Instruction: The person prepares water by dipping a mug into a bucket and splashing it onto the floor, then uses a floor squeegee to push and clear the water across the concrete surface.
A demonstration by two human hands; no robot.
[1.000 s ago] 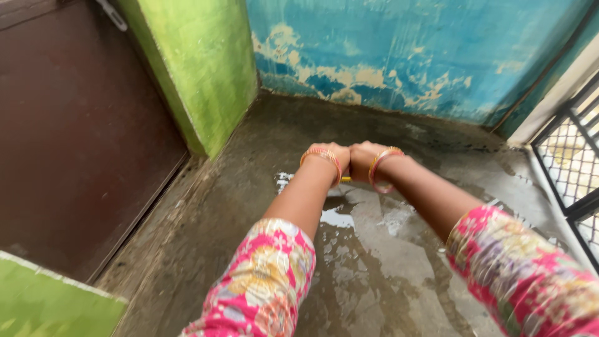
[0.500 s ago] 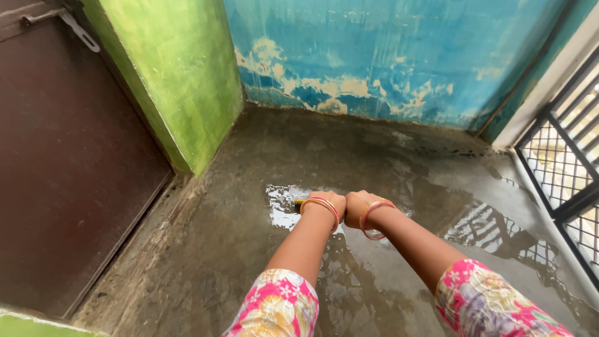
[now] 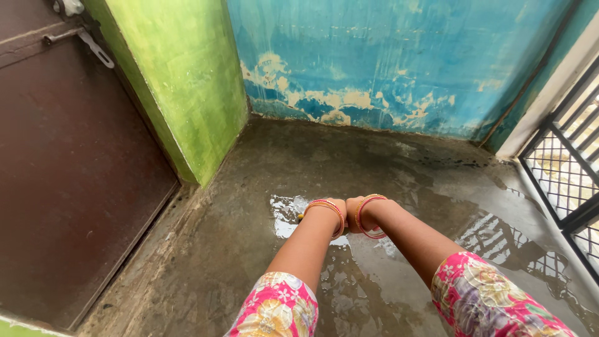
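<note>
Scrub brush (image 3: 302, 216), only a small yellowish bit showing, sits on the wet concrete floor (image 3: 399, 168) under both hands, near the middle of the corner area. Left hand (image 3: 335, 209) and right hand (image 3: 359, 211) are pressed together side by side, bent down over it w/ bangles at the wrists; whether fingers clamp it can't be told, they're hidden. Vs. a sec ago, hands have come back toward the person, away from the blue wall (image 3: 399, 68), and a shiny patch of water (image 3: 284, 218) lies just left of them, so the scrub stroke looks to be on its pull-back. No containers in view. Green pillar (image 3: 181, 81) and brown door (image 3: 68, 175) stand left, black grille (image 3: 571, 168) right.
</note>
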